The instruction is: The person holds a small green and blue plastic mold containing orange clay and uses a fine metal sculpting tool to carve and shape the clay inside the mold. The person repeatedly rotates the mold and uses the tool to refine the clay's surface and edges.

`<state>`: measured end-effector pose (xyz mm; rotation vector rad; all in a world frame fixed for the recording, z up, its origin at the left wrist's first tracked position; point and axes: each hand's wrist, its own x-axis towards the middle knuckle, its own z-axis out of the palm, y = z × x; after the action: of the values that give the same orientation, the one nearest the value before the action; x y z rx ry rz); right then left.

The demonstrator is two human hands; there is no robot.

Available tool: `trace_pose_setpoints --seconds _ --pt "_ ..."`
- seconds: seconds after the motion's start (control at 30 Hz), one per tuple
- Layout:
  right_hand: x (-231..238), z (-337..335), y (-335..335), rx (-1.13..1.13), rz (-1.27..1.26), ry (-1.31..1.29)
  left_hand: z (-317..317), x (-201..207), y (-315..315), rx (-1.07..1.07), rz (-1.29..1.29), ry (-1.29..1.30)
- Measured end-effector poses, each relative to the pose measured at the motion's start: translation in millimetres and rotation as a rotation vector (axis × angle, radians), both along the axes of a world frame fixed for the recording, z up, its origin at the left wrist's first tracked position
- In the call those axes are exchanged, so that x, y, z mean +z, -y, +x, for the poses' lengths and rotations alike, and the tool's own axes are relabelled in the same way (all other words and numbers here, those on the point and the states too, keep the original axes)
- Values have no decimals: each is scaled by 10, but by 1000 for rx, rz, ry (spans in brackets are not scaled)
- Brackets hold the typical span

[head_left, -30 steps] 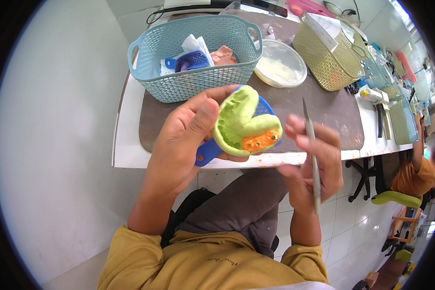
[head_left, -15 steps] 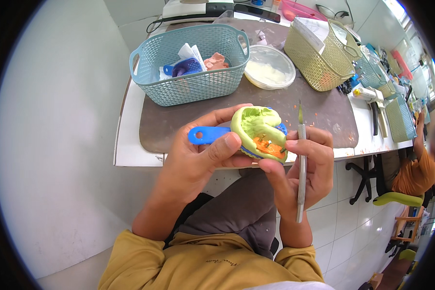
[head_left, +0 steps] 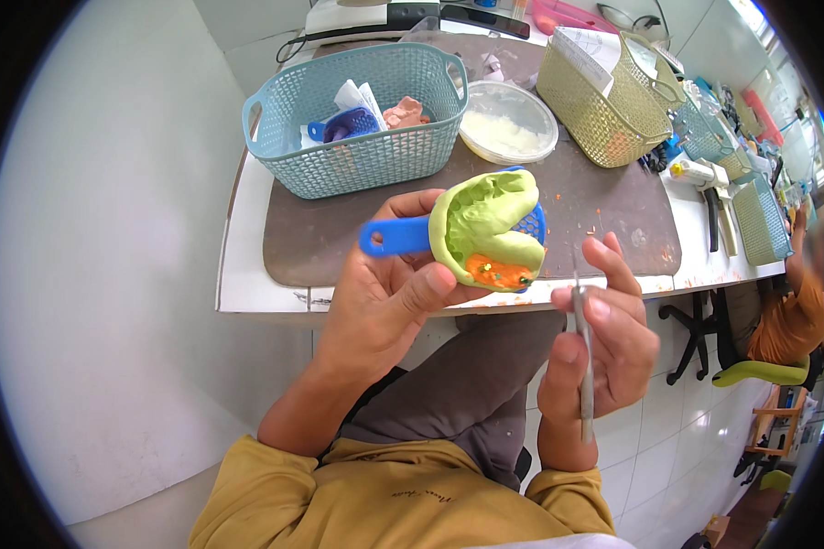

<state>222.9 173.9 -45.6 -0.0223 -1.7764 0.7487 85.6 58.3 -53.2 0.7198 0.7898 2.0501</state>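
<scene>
My left hand [head_left: 389,297] grips a dental impression [head_left: 485,215] in a blue tray, thumb on its near side and fingers behind. The tray's blue handle [head_left: 395,237] points left. Light green putty lines the tray, and an orange patch [head_left: 499,272] with small metal pins lies in its lower part. My right hand [head_left: 604,343] is closed around a thin metal scalpel-like knife [head_left: 586,366], held upright with its blade end up. That knife is just right of the impression and apart from it.
On the brown mat [head_left: 375,183] stand a blue-grey basket [head_left: 357,160] holding another blue tray, and a round clear tub [head_left: 508,123] of whitish material. Orange crumbs lie on the mat. A yellowish basket [head_left: 604,110] and a dispensing gun [head_left: 710,197] are right. Another person [head_left: 783,316] sits far right.
My right hand has drawn away from the impression, down and to the right, with the knife. My left hand has raised and tilted the impression, showing more of the blue tray.
</scene>
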Motion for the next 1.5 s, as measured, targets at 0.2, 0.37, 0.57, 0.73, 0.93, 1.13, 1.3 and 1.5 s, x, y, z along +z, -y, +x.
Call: trace_pose_setpoints --seconds 0.2,0.37,0.57,0.73,0.93,1.13,1.3,1.5 --pt "26 53 -17 116 16 110 26 6 -3 9 22 69" --pt "7 26 18 121 -12 97 25 1 3 69 35 30" --pt "16 24 48 91 42 118 97 32 -5 163 -1 -64" --pt "44 29 -6 121 82 161 96 58 15 115 -13 -3" --pt "108 30 -36 124 102 180 100 37 -1 136 2 -33" --pt "120 45 -56 123 115 192 104 29 -16 155 19 -68" --pt "140 62 -86 137 130 209 101 36 -10 130 16 -44" --pt "163 92 -77 127 133 239 111 61 -4 136 5 -43"
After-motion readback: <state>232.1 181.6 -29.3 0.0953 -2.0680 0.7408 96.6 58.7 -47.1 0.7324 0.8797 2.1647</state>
